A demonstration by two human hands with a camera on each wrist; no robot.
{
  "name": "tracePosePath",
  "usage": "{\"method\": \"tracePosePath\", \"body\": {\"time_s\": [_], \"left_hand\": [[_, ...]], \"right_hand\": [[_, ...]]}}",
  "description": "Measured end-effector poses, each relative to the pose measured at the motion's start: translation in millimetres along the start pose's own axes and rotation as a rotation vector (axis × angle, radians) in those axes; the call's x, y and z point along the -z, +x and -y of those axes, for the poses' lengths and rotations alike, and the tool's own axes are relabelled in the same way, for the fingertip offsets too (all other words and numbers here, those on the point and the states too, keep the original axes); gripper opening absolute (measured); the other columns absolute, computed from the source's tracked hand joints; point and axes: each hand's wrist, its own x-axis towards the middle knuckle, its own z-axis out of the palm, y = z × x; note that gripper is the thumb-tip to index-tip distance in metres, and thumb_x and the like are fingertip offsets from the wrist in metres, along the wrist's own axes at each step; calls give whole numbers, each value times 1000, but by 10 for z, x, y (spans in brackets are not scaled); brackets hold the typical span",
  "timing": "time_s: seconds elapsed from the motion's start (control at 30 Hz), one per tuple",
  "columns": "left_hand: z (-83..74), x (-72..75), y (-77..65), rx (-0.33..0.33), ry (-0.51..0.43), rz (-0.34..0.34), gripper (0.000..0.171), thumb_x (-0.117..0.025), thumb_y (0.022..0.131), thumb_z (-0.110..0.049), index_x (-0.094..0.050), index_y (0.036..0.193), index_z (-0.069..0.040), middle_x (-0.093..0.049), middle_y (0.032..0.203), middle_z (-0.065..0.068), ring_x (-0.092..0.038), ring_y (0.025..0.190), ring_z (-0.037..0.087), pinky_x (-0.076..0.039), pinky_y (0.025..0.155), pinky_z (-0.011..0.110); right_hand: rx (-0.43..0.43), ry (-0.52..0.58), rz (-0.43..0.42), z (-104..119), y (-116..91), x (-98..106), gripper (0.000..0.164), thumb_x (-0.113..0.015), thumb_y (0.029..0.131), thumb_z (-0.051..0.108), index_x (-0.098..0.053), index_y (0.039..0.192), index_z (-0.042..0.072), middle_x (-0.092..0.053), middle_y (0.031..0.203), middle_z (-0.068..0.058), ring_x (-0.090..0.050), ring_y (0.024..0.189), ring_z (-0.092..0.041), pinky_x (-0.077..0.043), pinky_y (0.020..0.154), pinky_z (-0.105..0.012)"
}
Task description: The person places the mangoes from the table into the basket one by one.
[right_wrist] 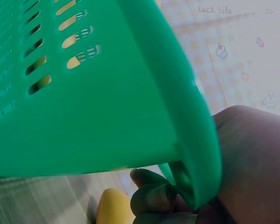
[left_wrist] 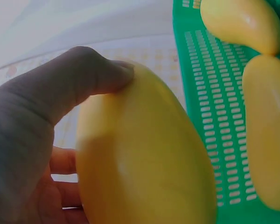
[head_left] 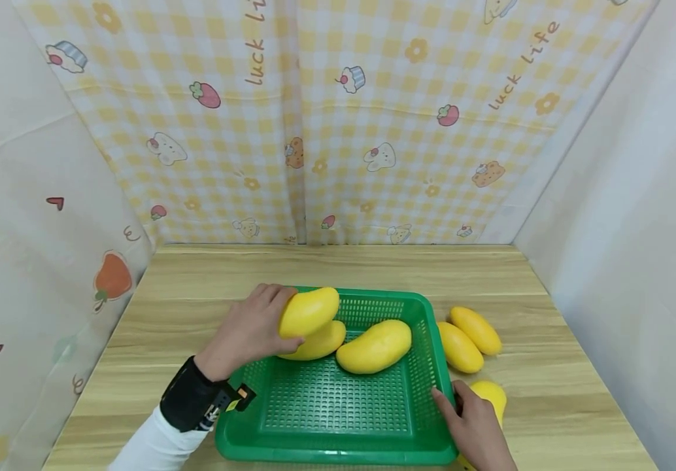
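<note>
First, we list our left hand (head_left: 252,327), fingers and thumb clasping one yellow mango (head_left: 310,311) over the far left part of the green basket (head_left: 338,454); next, our right hand (head_left: 474,422), gripping its right rim. Inside we count two mangoes (head_left: 374,347); rightward, further mangoes (head_left: 476,330) lie on the wooden table (head_left: 561,399).

left basket mango (head_left: 321,343): part-hidden | held mango (left_wrist: 147,154): cropped, left wrist view
</note>
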Motion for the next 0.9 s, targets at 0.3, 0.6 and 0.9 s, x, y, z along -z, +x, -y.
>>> {"method": "tracePosePath", "body": {"time_s": [0.3, 0.6, 0.9], "left_hand": [[-84, -131, -16, -36, 25, 53, 79, -82, 66, -51, -58, 125, -5, -60, 114, 11, -55, 102, 29, -52, 67, 43], [-143, -260, -61, -75, 43, 145, 80, -83, 64, -53, -59, 123, -4, -60, 109, 11, -56, 98, 28, -50, 68, 40], [-197, -353, -84, -79, 78, 218, 79, -81, 66, -55, -60, 122, -3, -60, 106, 11, -55, 93, 27, -47, 75, 41]], "right_hand": [[9, 8, -9, -9, 7, -4, 24, -56, 97, 27, -59, 96, 4, -47, 64, -1, -47, 58, -14, -39, 52, -24], [-4, 20, 2, -20, 4, -7, 26, -56, 97, 29, -59, 97, 3, -48, 64, -1, -47, 59, -14, -40, 52, -25], [-4, 22, 4, -22, 7, -12, 25, -56, 97, 28, -59, 97, 3, -49, 65, -1, -48, 59, -14, -40, 52, -25]]}}
